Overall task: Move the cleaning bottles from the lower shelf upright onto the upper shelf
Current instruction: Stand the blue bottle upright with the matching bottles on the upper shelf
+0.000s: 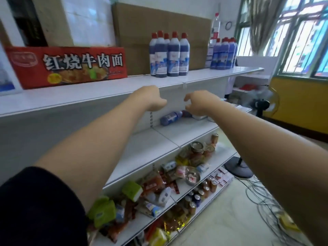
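Note:
Several blue cleaning bottles with red caps (169, 55) stand upright in a cluster on the upper shelf (106, 91). A second cluster (224, 55) stands farther right on the same shelf. One blue bottle (170, 118) lies on its side on the lower shelf (186, 132), cap toward the right. My left hand (150, 98) hovers in front of the upper shelf's edge, fingers curled downward, holding nothing. My right hand (198, 103) hangs just above the lying bottle's cap end with loosely curled fingers, also holding nothing. Something pale under my right hand is mostly hidden.
A red noodle carton (67, 66) sits at the left of the upper shelf, with brown cardboard boxes (159, 20) behind. Snack packets and cans (177, 174) crowd the shelves below. A floor fan (260, 103) and loose cables (266, 201) are at the right.

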Demonstrator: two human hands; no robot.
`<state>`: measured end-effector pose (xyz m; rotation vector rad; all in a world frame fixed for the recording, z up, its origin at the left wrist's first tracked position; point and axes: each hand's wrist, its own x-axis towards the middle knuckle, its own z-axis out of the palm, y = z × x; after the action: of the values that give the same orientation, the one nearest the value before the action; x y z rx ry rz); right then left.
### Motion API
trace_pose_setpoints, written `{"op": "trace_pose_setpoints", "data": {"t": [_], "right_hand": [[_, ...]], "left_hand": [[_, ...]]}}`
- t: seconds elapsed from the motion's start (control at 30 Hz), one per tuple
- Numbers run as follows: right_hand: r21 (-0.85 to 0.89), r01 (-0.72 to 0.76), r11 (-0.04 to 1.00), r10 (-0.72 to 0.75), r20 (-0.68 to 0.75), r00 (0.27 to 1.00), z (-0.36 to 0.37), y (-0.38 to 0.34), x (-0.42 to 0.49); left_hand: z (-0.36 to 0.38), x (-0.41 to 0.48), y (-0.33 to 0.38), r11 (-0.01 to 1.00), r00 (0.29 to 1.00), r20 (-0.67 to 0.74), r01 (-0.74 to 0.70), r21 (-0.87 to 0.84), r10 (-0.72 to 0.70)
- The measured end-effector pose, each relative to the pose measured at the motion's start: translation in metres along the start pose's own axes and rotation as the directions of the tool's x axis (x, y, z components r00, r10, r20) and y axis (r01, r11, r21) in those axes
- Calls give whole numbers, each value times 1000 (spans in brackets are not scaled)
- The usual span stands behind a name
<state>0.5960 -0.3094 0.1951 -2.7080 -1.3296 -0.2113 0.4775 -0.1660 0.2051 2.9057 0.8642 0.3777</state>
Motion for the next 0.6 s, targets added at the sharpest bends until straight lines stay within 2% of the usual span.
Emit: {"op": "trace_pose_setpoints", "data": {"t": [0.2, 0.4, 0.6], "right_hand": [[-45, -166, 985, 167, 36, 985, 19, 118, 1], [-93, -230, 969, 237, 71, 969, 52, 209, 46], [-115, -234, 965, 247, 119, 962, 83, 274, 121]], "left_hand": [[69, 67, 87, 993, 984, 152, -83, -78, 94], [118, 159, 141, 988, 934, 324, -134, -77, 152], [161, 251, 177, 989, 932, 338, -104, -104, 134]]}}
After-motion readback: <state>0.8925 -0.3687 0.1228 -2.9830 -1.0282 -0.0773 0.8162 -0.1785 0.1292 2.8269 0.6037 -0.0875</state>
